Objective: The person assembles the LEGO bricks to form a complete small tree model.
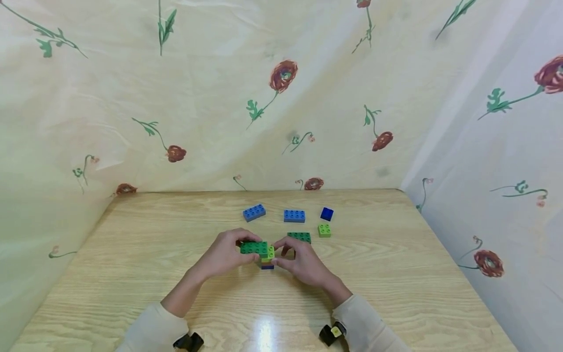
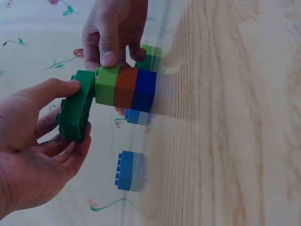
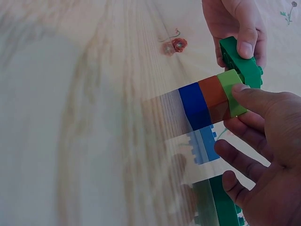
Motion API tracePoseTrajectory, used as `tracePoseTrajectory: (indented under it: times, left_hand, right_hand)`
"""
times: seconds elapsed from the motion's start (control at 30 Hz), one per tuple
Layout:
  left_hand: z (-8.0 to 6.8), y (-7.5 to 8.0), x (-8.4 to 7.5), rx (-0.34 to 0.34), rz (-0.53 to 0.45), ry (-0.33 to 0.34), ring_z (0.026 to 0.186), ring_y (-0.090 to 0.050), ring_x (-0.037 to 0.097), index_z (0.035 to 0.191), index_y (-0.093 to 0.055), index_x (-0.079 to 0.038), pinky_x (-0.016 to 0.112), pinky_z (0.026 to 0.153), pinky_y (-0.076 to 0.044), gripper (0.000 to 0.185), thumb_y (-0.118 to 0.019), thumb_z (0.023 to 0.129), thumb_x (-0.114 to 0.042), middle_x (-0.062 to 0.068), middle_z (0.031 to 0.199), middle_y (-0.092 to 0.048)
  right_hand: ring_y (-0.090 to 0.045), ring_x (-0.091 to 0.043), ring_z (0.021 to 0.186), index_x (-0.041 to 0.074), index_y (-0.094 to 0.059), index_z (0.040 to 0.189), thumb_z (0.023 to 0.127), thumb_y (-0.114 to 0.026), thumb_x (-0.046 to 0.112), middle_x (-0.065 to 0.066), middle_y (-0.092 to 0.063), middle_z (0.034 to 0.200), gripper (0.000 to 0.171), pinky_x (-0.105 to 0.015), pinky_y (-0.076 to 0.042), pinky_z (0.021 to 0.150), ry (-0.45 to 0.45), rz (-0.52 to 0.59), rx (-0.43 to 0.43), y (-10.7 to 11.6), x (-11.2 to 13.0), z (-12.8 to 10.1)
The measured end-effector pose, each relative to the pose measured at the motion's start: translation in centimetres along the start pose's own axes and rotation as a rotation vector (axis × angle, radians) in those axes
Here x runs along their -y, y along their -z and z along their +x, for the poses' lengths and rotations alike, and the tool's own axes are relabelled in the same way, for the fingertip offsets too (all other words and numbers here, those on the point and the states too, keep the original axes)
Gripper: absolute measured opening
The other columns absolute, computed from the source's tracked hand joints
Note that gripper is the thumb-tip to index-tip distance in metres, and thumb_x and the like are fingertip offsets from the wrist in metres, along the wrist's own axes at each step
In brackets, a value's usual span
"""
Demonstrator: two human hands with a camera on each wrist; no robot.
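Observation:
My left hand (image 1: 224,254) grips a long green brick (image 1: 253,249) between thumb and fingers. The brick hangs over the left part of a small stack, tilted against its top studs in the left wrist view; whether it is joined there I cannot tell. From the bottom, the stack has a dark blue brick (image 2: 145,91), an orange-brown brick (image 2: 125,87) and a lime green brick (image 2: 107,84). With thumb and finger, my right hand (image 1: 303,261) pinches the stack at the lime brick, and its other fingers are apart from it.
Behind the hands lie two long blue bricks (image 1: 254,212), a small dark blue brick (image 1: 327,213) and a small lime brick (image 1: 324,231). Another long green brick (image 1: 299,237) is just beyond my right hand. Flowered cloth (image 1: 211,98) hangs along the wooden table's (image 1: 154,234) back edge.

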State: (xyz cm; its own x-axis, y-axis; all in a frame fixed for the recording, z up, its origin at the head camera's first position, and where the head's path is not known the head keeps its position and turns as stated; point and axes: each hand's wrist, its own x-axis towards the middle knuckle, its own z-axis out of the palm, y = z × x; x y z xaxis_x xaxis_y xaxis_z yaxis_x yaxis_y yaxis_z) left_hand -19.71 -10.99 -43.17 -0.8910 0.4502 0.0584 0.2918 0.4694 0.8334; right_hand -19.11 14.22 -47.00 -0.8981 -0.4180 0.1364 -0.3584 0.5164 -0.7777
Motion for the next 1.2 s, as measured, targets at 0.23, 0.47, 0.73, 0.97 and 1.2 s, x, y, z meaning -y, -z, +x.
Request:
tracePoseTrajectory:
  times: [0.23, 0.47, 0.73, 0.97, 1.2]
  left_hand:
    - [0.3, 0.3, 0.0, 0.01, 0.02, -0.015, 0.094, -0.061, 0.016, 0.116, -0.075, -0.017, 0.025, 0.078, -0.054, 0.028, -0.082, 0.089, -0.017, 0.001, 0.112, -0.071]
    - [0.5, 0.5, -0.1, 0.027, 0.005, 0.006, 0.093, -0.062, 0.016, 0.114, -0.075, -0.017, 0.026, 0.078, -0.055, 0.026, -0.082, 0.089, -0.018, 0.001, 0.109, -0.072]
    - [0.5, 0.4, 0.3, 0.04, -0.026, 0.019, 0.093, -0.063, 0.016, 0.115, -0.075, -0.015, 0.026, 0.077, -0.054, 0.027, -0.081, 0.089, -0.02, 0.004, 0.11, -0.072]
    - [0.3, 0.6, 0.6, 0.059, -0.031, 0.052, 0.097, -0.062, 0.018, 0.119, -0.074, -0.018, 0.03, 0.081, -0.054, 0.03, -0.081, 0.09, -0.022, 0.003, 0.114, -0.071]
    - [0.1, 1.3, 0.7, 0.099, -0.052, 0.054, 0.097, -0.063, 0.021, 0.121, -0.073, -0.016, 0.033, 0.081, -0.055, 0.032, -0.08, 0.09, -0.021, 0.006, 0.116, -0.07]
  right_hand:
    - [-0.062, -0.016, 0.094, 0.019, -0.07, 0.118, 0.094, -0.077, 0.023, -0.003, -0.071, 0.108, 0.026, -0.024, -0.048, 0.074, 0.021, -0.017, -0.008, 0.1, 0.1, 0.2]
    - [-0.063, -0.02, 0.095, 0.017, -0.07, 0.118, 0.095, -0.077, 0.023, -0.005, -0.072, 0.109, 0.025, -0.024, -0.048, 0.073, 0.047, -0.016, -0.006, 0.2, 0.3, 0.3]
    - [-0.063, -0.02, 0.095, 0.02, -0.07, 0.118, 0.095, -0.076, 0.023, -0.006, -0.072, 0.111, 0.024, -0.024, -0.048, 0.073, 0.027, 0.005, 0.003, 0.1, 0.3, 0.1]
    - [-0.063, -0.017, 0.096, 0.021, -0.07, 0.118, 0.095, -0.077, 0.023, -0.003, -0.072, 0.113, 0.025, -0.024, -0.049, 0.074, 0.016, 0.0, 0.015, -0.1, 0.1, 0.1]
    - [-0.063, -0.019, 0.096, 0.02, -0.07, 0.119, 0.094, -0.077, 0.023, -0.004, -0.072, 0.113, 0.026, -0.024, -0.048, 0.074, 0.026, 0.002, 0.019, -0.1, 0.1, 0.0]
